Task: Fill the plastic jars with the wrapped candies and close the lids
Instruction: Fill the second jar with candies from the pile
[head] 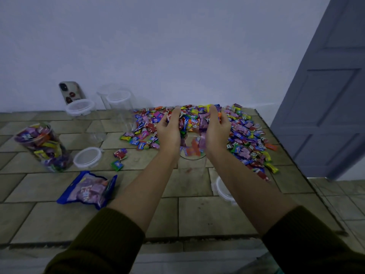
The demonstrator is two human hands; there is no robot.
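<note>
My left hand [170,129] and my right hand [215,129] are cupped together around a handful of wrapped candies [192,121], held above an open clear plastic jar [192,165]. A few candies are dropping into the jar's mouth. Behind and to the right of the hands spreads a big pile of wrapped candies [246,139] on the tiled surface. A filled jar [44,146] without a lid stands at the left, with a loose lid [87,157] beside it. Another lid [222,189] lies partly hidden under my right forearm.
Lidded empty jars [84,113] [119,103] stand at the back left beside a phone [72,91] leaning on the wall. A blue candy bag [88,189] lies front left. Two stray candies [119,158] lie mid-table. The table edge and a grey door [325,95] are at right.
</note>
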